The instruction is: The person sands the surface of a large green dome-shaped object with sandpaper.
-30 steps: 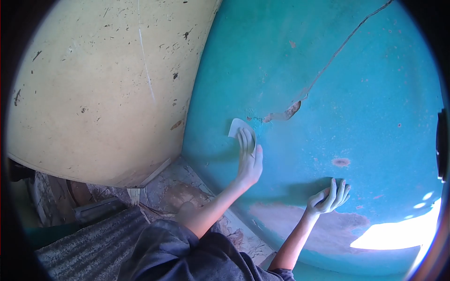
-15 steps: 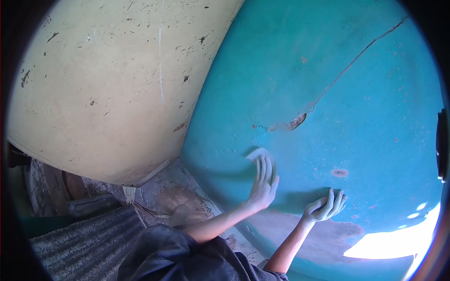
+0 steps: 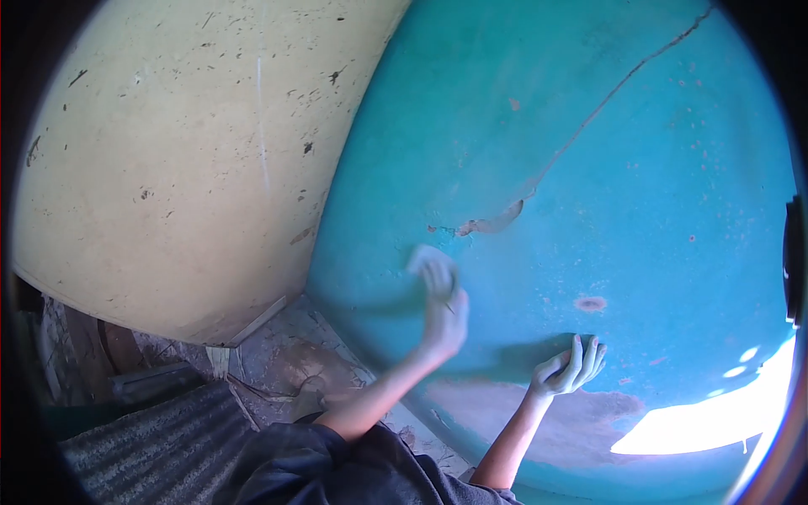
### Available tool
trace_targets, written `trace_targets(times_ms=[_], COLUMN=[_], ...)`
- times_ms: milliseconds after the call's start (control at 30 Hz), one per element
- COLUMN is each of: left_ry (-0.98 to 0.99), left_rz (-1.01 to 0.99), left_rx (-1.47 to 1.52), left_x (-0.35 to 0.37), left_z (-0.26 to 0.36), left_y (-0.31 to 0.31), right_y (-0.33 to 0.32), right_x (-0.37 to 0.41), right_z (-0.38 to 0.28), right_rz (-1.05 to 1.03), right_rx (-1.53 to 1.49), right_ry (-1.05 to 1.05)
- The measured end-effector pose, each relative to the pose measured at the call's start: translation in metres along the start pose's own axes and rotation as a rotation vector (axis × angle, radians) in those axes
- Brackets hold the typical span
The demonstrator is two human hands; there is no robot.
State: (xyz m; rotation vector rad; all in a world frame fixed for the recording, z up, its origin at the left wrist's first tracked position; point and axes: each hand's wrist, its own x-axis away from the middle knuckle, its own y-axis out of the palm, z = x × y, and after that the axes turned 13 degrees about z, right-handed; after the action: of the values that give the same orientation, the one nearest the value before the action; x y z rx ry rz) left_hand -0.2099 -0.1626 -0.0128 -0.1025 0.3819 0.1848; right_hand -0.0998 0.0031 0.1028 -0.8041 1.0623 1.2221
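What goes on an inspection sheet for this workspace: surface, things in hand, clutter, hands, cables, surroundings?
Surface: blue-green wall, long diagonal crack leading down to a broken patch; large discoloured patch lower down.
Things in hand: thin pale sheet, blurred, at the wall.
Clutter: corrugated sheet at lower left; debris-strewn floor.
Hands: left holds the pale sheet; right half-curled at the wall, nothing seen in it.
Cables: nothing seen.
Surroundings: cream panel with dark marks at left; glaring bright area at lower right.
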Motion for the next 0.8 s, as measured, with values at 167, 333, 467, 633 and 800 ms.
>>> trace_targets(times_ms=[167,333,467,633,800], left_ry=[-0.106,0.033,-0.109,-0.083,-0.042], left_rz=[-0.012,-0.131,0.141,-0.105,-0.144], left_rx=[0.096,-0.065,0.097,-0.010,0.097], left_x=[0.006,0.017,-0.026,0.055,0.074], left_z=[0.013,0.012,0.006,0.036,0.051], left_y=[-0.001,0.001,-0.015,0.012,0.018], right_y=[-0.001,-0.003,-0.006,-0.010,-0.037], right_x=[0.005,0.003,0.002,0.001,-0.002], right_z=[0.003,0.003,0.002,0.004,0.023], right_rz=[-0.007,-0.002,-0.019,-0.056,-0.140], right_rx=[0.014,-0.007,-0.044,-0.132,-0.285], right_ry=[0.022,0.009,0.046,0.072,0.170])
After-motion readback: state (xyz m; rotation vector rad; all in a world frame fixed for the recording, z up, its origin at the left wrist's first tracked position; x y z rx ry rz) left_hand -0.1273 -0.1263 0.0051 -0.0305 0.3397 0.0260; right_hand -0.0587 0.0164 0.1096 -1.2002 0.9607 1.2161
